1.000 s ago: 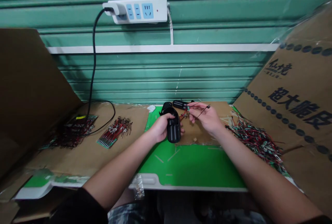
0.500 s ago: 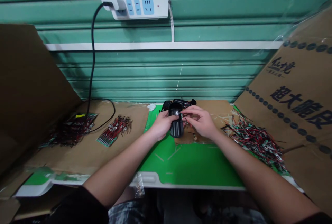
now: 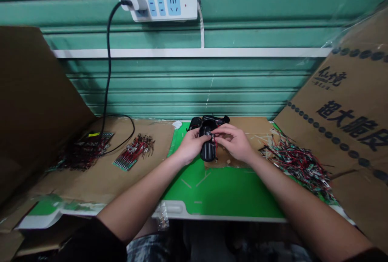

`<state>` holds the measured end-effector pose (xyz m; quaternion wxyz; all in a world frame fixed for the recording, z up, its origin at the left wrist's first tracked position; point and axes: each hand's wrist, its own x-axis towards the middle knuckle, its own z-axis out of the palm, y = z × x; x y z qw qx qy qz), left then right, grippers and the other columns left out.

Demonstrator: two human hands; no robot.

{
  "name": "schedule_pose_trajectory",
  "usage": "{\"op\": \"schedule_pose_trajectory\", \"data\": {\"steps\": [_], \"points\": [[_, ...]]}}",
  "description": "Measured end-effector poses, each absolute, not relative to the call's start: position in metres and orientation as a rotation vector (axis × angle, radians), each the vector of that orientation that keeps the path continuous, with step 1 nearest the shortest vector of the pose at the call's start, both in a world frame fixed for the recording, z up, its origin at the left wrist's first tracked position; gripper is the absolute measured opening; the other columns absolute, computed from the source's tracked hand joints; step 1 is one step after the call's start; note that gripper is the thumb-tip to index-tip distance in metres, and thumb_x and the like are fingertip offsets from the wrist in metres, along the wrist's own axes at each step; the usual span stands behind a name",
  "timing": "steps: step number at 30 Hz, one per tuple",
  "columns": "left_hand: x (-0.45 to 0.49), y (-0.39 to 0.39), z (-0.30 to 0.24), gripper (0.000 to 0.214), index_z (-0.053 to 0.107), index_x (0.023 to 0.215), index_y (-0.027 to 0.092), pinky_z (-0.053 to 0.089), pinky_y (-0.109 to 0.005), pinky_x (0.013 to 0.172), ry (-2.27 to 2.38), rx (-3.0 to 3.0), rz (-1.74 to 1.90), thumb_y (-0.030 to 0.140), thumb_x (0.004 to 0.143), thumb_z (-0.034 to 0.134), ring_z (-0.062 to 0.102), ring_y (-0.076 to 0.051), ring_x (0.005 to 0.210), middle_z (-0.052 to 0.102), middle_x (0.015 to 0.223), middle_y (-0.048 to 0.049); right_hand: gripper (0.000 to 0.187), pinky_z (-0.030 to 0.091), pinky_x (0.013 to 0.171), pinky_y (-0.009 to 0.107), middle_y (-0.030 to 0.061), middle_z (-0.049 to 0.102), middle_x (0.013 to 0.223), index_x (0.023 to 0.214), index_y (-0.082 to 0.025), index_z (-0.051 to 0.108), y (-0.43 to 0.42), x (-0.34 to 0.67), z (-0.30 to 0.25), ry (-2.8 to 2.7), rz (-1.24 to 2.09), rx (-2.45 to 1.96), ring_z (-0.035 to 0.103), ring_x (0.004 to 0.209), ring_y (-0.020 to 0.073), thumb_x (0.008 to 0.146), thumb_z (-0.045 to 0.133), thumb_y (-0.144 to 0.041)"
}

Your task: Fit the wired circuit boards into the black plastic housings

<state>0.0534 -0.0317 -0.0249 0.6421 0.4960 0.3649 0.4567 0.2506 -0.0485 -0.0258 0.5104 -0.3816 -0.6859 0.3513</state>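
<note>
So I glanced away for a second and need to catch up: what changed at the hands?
The right hand moved left, bringing thin wires to the black housing; the left hand kept hold, turning the housing more upright. The loose wire pile stayed put.

Left hand (image 3: pixel 192 145), right hand (image 3: pixel 233 142) (both curled)

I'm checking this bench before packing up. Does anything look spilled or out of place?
The loose red, black and green wires at the right of the bench lie in a tangled heap reaching onto the green mat, which looks spilled beside the tidier wired circuit-board strip on the left.
</note>
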Motion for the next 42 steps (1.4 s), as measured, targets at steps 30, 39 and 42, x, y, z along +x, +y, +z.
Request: {"op": "schedule_pose_trajectory", "data": {"steps": [30,39,42], "points": [[0.059,-0.041,-0.016,0.041,0.079,0.104,0.015,0.051,-0.032,0.088,0.794,1.131,1.099,0.029,0.069,0.092,0.065,-0.017,0.084,0.076,0.095,-0.0038,0.046,0.053,0.044,0.024,0.0028,0.066,0.057,0.076,-0.017,0.071,-0.050,0.244,-0.027,-1.454,1.196,-1.041,0.062,0.046,0.0149,0.080,0.086,-0.060],[0.058,-0.042,-0.018,0.042,0.078,0.102,0.015,0.055,-0.034,0.089,0.783,1.049,1.045,0.026,0.065,0.095,0.068,-0.018,0.083,0.077,0.093,-0.0041,0.042,0.054,0.047,0.026,0.0031,0.065,0.059,0.073,-0.017,0.074,-0.049,0.245,-0.032,-1.476,1.162,-1.010,0.062,0.049,0.0154,0.078,0.089,-0.055],[0.059,-0.040,-0.018,0.041,0.078,0.103,0.015,0.055,-0.034,0.091,0.798,1.001,1.046,0.021,0.065,0.093,0.070,-0.018,0.085,0.078,0.095,-0.0045,0.040,0.055,0.049,0.028,0.0043,0.067,0.063,0.084,-0.016,0.076,-0.048,0.245,-0.034,-1.502,1.123,-1.057,0.062,0.051,0.0165,0.082,0.083,-0.055]]}}
